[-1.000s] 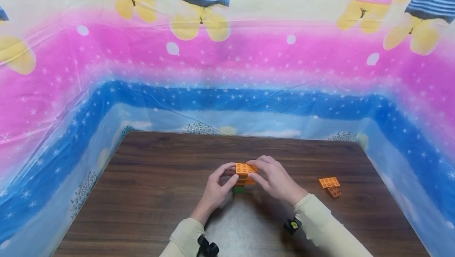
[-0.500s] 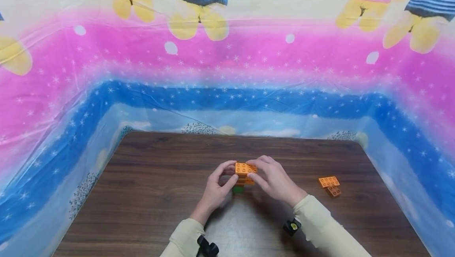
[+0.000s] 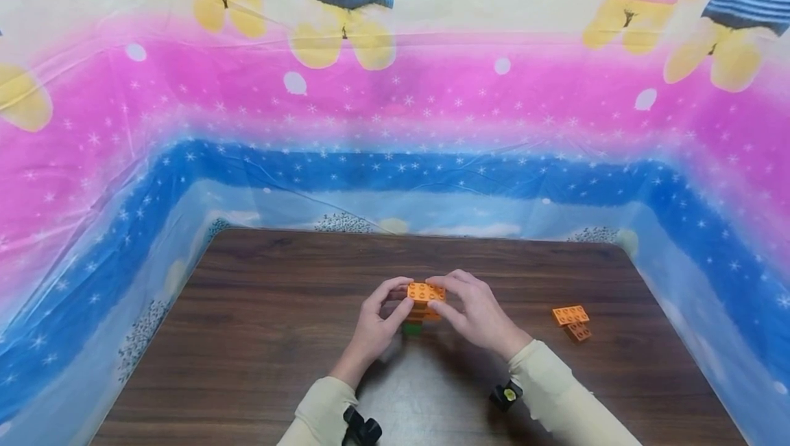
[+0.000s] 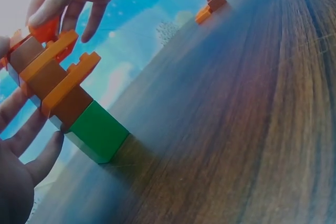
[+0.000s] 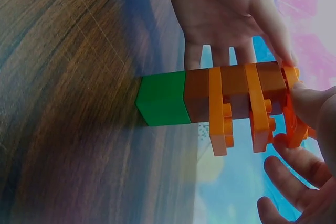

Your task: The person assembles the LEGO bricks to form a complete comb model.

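A tower of building bricks stands upright on the table. Its base is a green block, and above that brown bricks alternate with flat orange bricks that jut out to the right. The top orange brick looks slightly tilted in the right wrist view; whether it is fully seated I cannot tell. My left hand holds the tower from the left, thumb on the near side and fingers behind. From the right, my right hand pinches the overhanging end of the top orange brick between thumb and fingers.
On the right of the wooden table lie a loose flat orange brick and a small brown brick, touching or nearly so. A printed cloth hangs around the table's back and sides.
Both hands keep their hold on the tower with hardly any movement. The whole head view shifts very slightly; the loose bricks stay where they were.
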Available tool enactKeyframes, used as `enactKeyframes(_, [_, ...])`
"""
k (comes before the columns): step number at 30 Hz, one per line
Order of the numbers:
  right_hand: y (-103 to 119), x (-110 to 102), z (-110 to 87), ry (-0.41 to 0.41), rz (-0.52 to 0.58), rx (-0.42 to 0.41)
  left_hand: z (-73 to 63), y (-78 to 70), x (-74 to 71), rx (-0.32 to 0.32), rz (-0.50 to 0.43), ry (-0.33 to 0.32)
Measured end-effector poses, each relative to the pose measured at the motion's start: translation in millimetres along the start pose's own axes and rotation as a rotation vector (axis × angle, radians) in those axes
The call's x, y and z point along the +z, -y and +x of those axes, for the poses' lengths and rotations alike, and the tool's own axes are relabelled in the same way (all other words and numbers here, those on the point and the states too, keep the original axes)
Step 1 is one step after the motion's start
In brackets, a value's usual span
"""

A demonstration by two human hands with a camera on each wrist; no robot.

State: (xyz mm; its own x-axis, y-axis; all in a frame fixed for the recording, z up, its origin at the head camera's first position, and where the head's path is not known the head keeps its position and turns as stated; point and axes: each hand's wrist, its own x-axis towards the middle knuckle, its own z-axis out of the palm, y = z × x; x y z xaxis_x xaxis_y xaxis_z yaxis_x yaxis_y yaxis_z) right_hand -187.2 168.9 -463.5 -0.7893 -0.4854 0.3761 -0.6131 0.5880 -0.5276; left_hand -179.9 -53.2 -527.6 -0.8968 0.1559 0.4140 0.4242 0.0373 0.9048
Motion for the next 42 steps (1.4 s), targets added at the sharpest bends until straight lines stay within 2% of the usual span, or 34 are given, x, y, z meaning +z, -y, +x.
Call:
enactKeyframes(12, [2.7,1.6,-0.6,-0.035,0.017,-0.007,-1.1,-16.8,0.7,-0.028,-0.006,-0.002])
enactKeyframes(21, [4.8,2.7,-0.5,-0.042,0.066,0.036,-2.0,-2.0,-0.1,0.000,-0.019,-0.005])
enactKeyframes(27, [3.4,5.1,-2.5,-0.053,0.090,0.053,-2.0,-2.2,0.3,0.003,-0.037,-0.008])
enactKeyframes(34, [3.3,7.1,-4.3,-0.067,0.068,0.044,-0.9,-2.3,2.5,-0.009,-0.001,-0.021])
enactKeyframes(37, [4.0,6.9,-3.4,-0.062,0.043,0.031,-0.9,-7.5,2.4,-0.022,-0.003,-0.026])
enactKeyframes(42, [4.5,7.0,-3.5,-0.038,0.040,0.025,-3.1,-25.8,2.1,-0.021,-0.015,-0.019])
